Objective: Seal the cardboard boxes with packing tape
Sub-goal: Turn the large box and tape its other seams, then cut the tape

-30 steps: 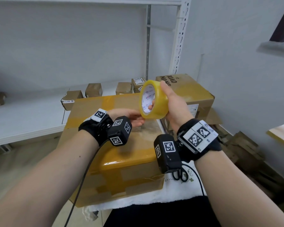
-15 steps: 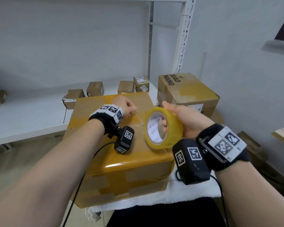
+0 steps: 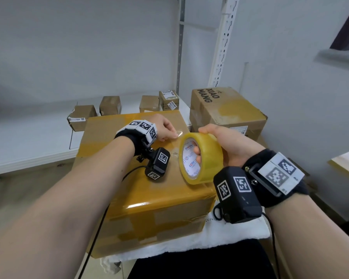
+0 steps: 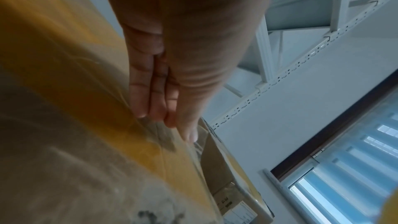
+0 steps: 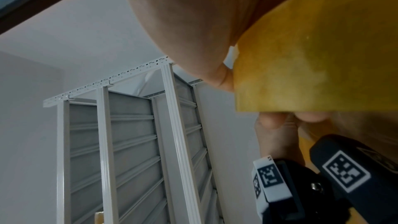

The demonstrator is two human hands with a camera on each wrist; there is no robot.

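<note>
2 hands work over the box point(image 3: 133, 190): left hand point(image 3: 165, 128) pinches tape end point(image 3: 178, 134), right hand point(image 3: 230, 146) grips roll point(image 3: 201, 158).

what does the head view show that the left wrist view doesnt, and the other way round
Only the head view shows the right hand gripping the yellow roll of packing tape, and the small cardboard boxes on the white shelf. Only the left wrist view shows the window. Both show the left hand pinching the clear tape end over the large taped cardboard box.

The tape roll point(image 5: 323, 48) is cut off by the right wrist view's edge, hiding the right hand's point(image 5: 183, 23) fingers.
</note>
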